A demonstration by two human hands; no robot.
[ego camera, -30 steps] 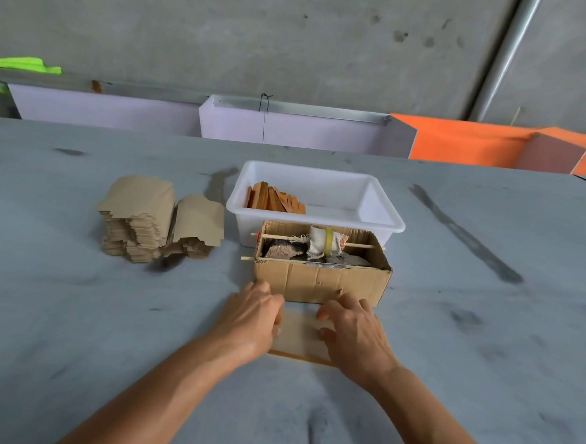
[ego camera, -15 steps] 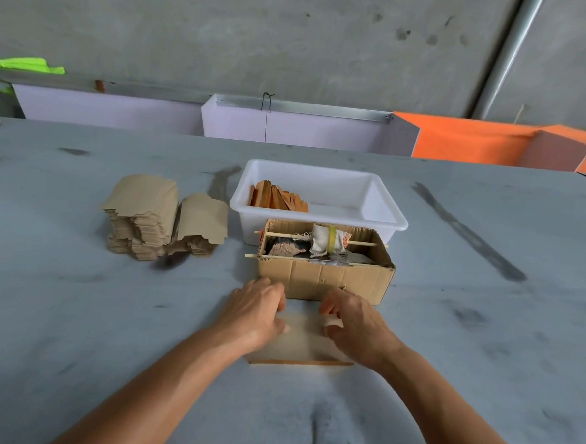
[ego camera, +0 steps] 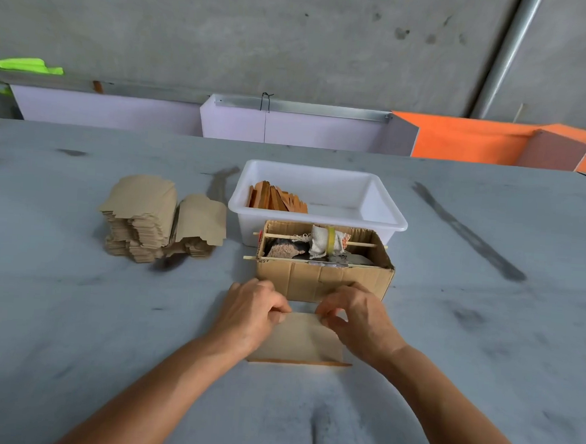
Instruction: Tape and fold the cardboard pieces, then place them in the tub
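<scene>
Cardboard piece (ego camera: 300, 339) flat on grey table (ego camera: 72, 328), between both hands. Left hand (ego camera: 250, 310) pinches far left corner; right hand (ego camera: 358, 316) pinches far right corner. Beyond: open cardboard box (ego camera: 322, 280), white tub (ego camera: 381, 206), cardboard stack (ego camera: 140, 219) at left.

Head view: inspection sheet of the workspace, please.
Surface: grey table, dark smudges.
Job's things: cardboard piece flat under both hands; stack of cardboard blanks left; white tub with folded pieces inside.
Clutter: open cardboard box holding a cloth bundle on a stick.
Grippers: left hand and right hand pinch the piece's far edge.
Cables: nothing seen.
Surroundings: concrete wall, pipe, orange panels.
</scene>
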